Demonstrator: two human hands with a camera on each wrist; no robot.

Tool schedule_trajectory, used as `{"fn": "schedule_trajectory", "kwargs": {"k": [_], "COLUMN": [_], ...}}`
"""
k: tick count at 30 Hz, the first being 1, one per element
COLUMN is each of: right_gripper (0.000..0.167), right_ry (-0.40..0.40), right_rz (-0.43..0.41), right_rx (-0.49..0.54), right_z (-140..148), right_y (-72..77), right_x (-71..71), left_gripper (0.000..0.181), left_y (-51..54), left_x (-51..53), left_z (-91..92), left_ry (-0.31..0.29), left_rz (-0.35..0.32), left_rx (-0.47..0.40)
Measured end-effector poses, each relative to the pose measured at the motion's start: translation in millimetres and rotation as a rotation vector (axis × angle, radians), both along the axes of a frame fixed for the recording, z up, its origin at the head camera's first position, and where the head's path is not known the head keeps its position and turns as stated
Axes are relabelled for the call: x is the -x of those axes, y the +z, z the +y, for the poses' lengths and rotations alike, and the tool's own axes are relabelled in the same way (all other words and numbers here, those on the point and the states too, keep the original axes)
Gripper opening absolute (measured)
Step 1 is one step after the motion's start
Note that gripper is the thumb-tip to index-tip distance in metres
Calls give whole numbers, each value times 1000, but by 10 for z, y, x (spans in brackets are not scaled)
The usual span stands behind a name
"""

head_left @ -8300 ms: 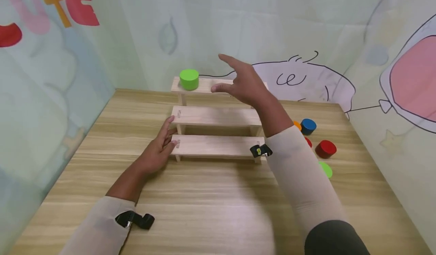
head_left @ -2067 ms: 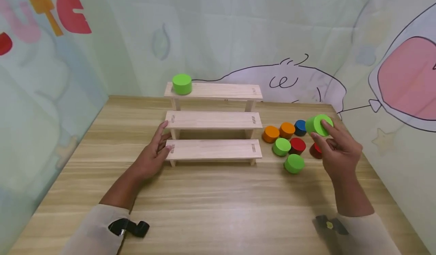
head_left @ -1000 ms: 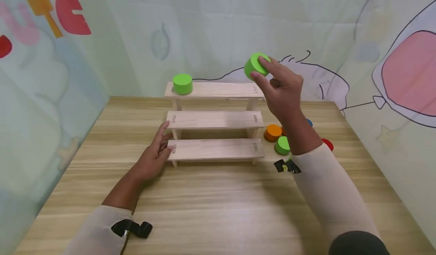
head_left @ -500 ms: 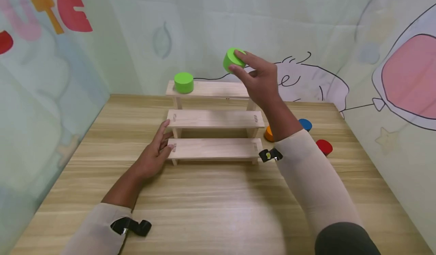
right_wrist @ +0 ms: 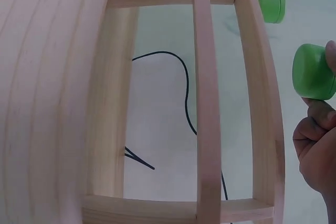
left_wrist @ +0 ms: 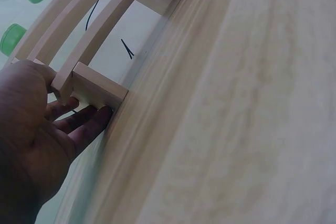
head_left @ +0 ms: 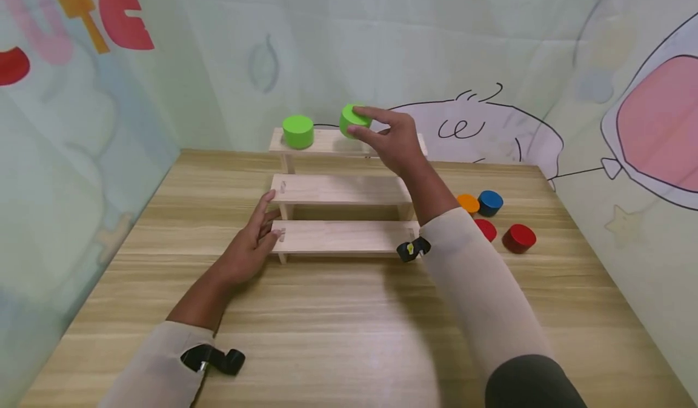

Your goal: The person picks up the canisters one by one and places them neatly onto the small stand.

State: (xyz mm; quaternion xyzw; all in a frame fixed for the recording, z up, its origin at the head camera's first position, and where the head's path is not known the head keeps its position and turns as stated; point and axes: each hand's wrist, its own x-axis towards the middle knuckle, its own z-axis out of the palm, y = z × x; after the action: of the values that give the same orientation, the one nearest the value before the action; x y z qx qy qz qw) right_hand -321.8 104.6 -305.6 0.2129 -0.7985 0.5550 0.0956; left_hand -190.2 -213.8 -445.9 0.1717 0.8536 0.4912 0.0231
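A three-tier wooden display rack (head_left: pixel 343 235) stands on the table. In the head view, one green round block (head_left: pixel 298 131) sits at the left of the top tier. My right hand (head_left: pixel 395 138) pinches a second green block (head_left: pixel 351 120) between thumb and fingers over the middle of that tier. The right wrist view shows this held block (right_wrist: pixel 312 72) apart from the top board. My left hand (head_left: pixel 248 250) holds the rack's left end, its thumb on the lowest board; in the left wrist view its fingers (left_wrist: pixel 89 127) lie against the end leg (left_wrist: pixel 100 85).
Right of the rack lie an orange block (head_left: pixel 468 204), a blue block (head_left: pixel 491 202) and two red blocks, one nearer the sleeve (head_left: pixel 485 229) and one farther right (head_left: pixel 519 238). My right forearm hides part of this group. A printed cloth backdrop (head_left: pixel 338 44) rises behind the table.
My right hand picked up a green block from the right-hand group, carried it left and lowered it over the top tier. My left hand has stayed on the rack's left end.
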Motion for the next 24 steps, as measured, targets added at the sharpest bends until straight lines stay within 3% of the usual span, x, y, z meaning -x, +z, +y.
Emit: {"fn": "schedule_trajectory", "kwargs": {"k": [10,24], "right_gripper": [41,43], "right_ry": [-34,-80], "right_rz": [-68,-93], "right_rx": [-29,-110], "right_z": [-42,-89], "right_y": [-116,-127], "right_x": [44,22], "left_gripper": [79,79], "left_y": [3,7], "left_x": [2,1], "left_z": [9,3], "left_ry": [0,2], "left_rz": [-10,-10], "left_rx": [0,7]}}
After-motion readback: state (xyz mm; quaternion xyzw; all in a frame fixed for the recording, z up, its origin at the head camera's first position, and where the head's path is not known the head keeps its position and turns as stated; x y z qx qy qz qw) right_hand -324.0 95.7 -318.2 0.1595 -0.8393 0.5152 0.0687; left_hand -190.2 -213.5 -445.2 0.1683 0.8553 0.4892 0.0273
